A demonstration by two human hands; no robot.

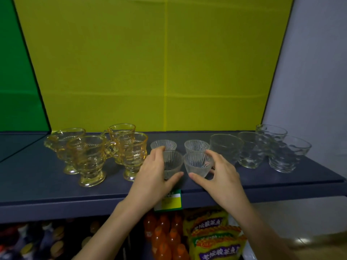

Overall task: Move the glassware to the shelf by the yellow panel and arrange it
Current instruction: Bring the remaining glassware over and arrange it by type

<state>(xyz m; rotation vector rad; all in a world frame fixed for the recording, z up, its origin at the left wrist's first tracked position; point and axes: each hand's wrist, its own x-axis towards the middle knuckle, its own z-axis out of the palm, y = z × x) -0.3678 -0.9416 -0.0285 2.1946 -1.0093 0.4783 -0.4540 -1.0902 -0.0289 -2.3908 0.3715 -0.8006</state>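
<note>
On the dark blue shelf (47, 186) below the yellow panel (150, 62) stand several amber handled cups (88, 160) at the left, small ribbed clear cups in the middle and several clear dimpled tumblers (251, 151) at the right. My left hand (152, 173) wraps around the front left ribbed cup (173, 162). My right hand (219, 171) wraps around the front right ribbed cup (198, 165). Two more ribbed cups (196, 146) stand just behind them. Both held cups rest upright on the shelf.
A green panel (16, 72) borders the yellow one at the left, a pale wall (315, 72) at the right. A green-yellow price tag (169, 201) hangs on the shelf's front edge. Below are orange drink bottles (165, 239) and yellow noodle packs (216, 239).
</note>
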